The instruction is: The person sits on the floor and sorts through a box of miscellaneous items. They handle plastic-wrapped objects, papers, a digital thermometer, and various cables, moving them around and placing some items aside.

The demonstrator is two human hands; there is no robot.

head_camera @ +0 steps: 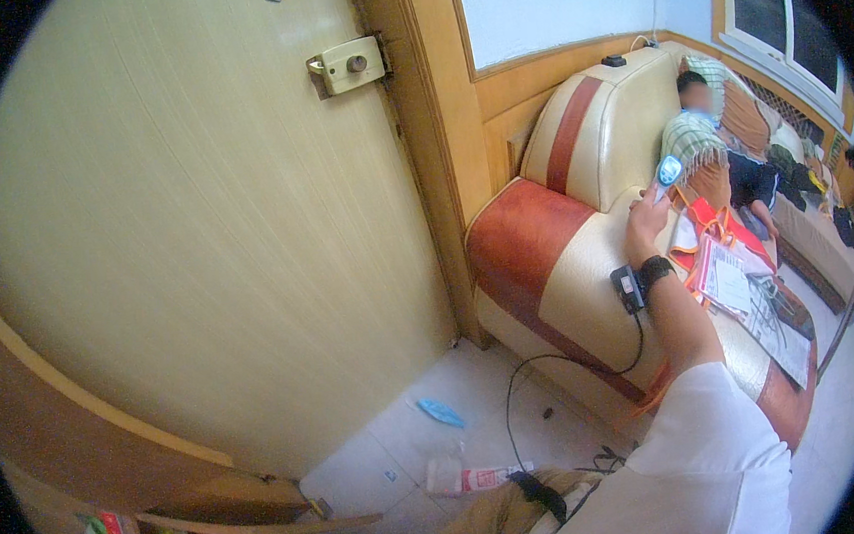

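My right hand (648,213) is closed around the handle of a white and blue handheld device with a small display, apparently an infrared thermometer (668,171). It is raised above the end of a cream and red-brown sofa (579,285). Beyond it a person (696,129) lies on the sofa, partly under a checked, fringed cloth. A black watch or band (655,270) is on my right wrist, beside a small black box (627,289) with a cable. Papers (725,277) and a red and white item with orange edging (740,231) lie near my forearm. My left hand is out of view.
A pale door (206,232) with a rim lock (351,64) fills the left. On the tiled floor lie a blue item (441,412), a red and white packet (489,477) and a looping black cable (509,396). Open wooden shelving (267,530) with assorted things stands at lower left.
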